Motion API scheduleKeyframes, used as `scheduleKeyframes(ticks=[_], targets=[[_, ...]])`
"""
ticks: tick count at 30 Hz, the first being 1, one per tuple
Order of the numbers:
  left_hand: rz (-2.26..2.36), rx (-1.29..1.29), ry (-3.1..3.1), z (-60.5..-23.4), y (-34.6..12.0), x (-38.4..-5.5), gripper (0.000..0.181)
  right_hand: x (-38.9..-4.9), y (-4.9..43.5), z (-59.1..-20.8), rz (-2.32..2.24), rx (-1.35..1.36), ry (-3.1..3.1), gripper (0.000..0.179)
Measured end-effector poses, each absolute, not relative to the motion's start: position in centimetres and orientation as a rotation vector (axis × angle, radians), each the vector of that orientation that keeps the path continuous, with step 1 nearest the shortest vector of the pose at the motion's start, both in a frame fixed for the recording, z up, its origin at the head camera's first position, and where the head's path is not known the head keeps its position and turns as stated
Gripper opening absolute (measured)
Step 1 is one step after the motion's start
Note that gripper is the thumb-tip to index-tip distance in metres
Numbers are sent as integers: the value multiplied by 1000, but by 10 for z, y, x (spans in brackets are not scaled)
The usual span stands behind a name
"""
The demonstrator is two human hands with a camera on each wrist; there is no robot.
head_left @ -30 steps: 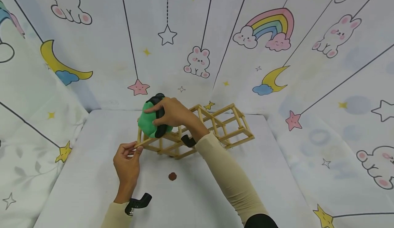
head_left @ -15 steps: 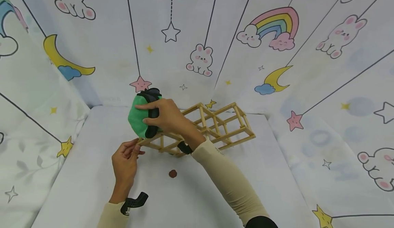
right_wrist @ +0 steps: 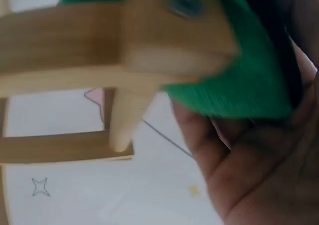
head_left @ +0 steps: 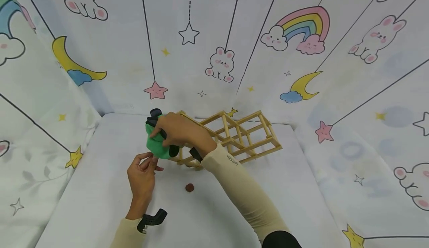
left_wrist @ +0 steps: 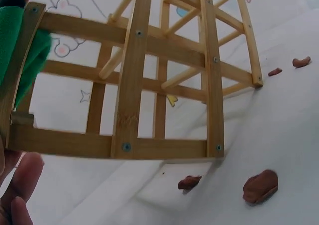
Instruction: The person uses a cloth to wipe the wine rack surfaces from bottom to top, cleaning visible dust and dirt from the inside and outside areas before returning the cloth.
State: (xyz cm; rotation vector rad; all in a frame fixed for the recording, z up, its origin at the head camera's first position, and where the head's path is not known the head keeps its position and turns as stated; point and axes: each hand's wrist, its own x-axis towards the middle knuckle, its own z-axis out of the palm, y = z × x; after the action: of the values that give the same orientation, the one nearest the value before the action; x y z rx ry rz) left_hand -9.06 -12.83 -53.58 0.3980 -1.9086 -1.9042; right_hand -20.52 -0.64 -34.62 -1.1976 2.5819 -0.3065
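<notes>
A slatted wooden rack point(head_left: 234, 143) with round dowels and screws stands tilted at the back of the table. My right hand point(head_left: 181, 129) grips a fuzzy green cloth point(head_left: 155, 140) with black trim at the rack's left end. In the right wrist view the green cloth point(right_wrist: 249, 90) lies behind a wooden corner point(right_wrist: 174, 36), with fingers point(right_wrist: 204, 140) bent around it. My left hand point(head_left: 142, 177) pinches the same end of the rack, fingertips just below the cloth. The left wrist view shows the rack point(left_wrist: 132, 85) close up, with left fingers point(left_wrist: 27, 175) at its lower corner.
A round brown lump point(head_left: 189, 187) lies on the white table point(head_left: 214, 214) in front of the rack. Several brown lumps show in the left wrist view, including a larger one point(left_wrist: 260, 186). A wall sheet point(head_left: 117, 54) printed with rabbits and stars rises behind.
The right hand first carries the cloth leftward along the rack, then lower over its left end. The left hand keeps its pinch there. The whole head view has shifted slightly.
</notes>
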Motion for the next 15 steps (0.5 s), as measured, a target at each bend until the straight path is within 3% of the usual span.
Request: scheduleKeyframes(ticks=[15], targets=[[-1890, 404, -1916, -537, -128, -94, 23, -225, 0, -334, -363, -1180, 2695, 43]])
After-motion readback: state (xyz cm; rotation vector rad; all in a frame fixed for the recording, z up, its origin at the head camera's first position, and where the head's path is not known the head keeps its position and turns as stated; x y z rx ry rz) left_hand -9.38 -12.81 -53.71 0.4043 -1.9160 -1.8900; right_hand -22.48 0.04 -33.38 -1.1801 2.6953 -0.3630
